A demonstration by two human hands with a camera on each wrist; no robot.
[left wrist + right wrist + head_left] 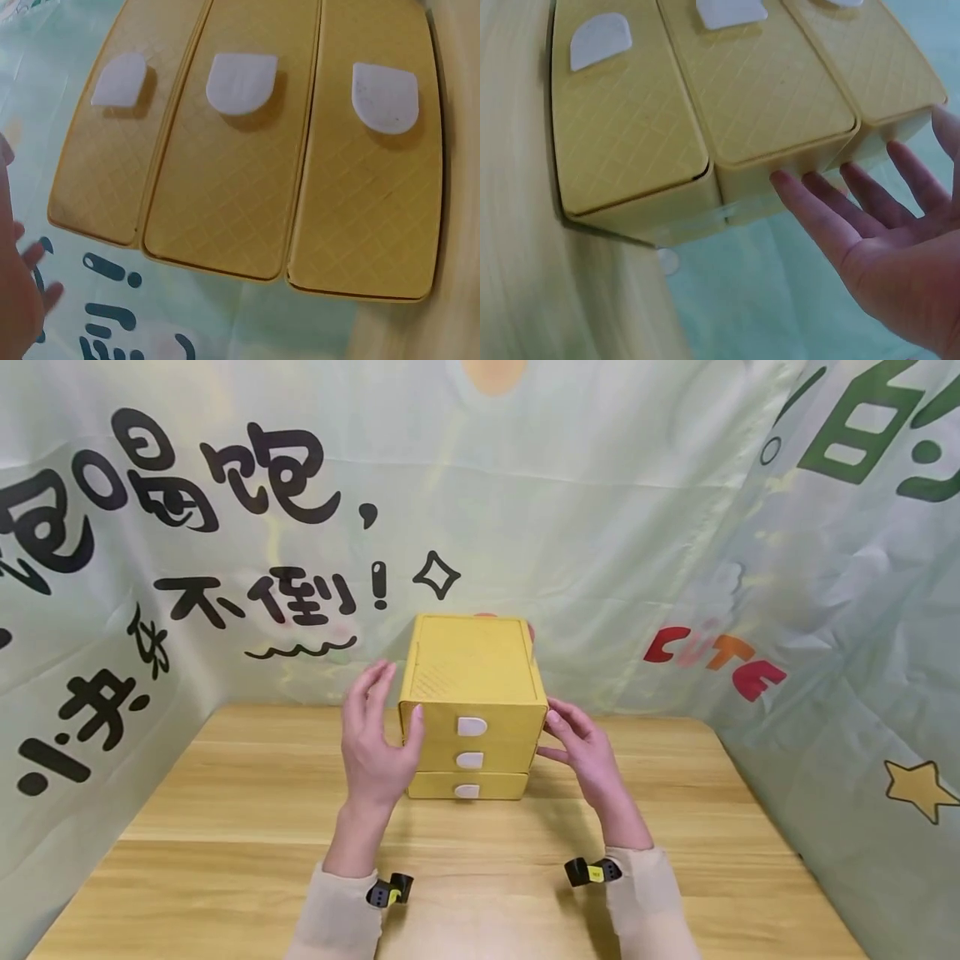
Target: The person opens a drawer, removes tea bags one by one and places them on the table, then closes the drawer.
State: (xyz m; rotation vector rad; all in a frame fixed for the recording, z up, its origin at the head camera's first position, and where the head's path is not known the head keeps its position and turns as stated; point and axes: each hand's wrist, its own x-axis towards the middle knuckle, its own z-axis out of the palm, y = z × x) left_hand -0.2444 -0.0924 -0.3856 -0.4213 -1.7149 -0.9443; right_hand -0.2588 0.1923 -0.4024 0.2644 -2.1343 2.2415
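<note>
Yellow cabinet (474,685), all three drawers (225,169) closed.

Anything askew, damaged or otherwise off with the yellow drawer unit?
One minor oddity: a crosshatched patch on the front left of the yellow drawer unit's top, where the surrounding panel looks smooth. Can't tell whether it's texture or wear. Otherwise the unit stands upright and its drawers look shut.

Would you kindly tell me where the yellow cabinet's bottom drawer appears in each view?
Head: bottom drawer, below picture centre.
Left wrist: bottom drawer, rightmost of three.
Right wrist: bottom drawer, leftmost, upper left.
Shared landmark: wooden tabletop beside its lower edge.
</note>
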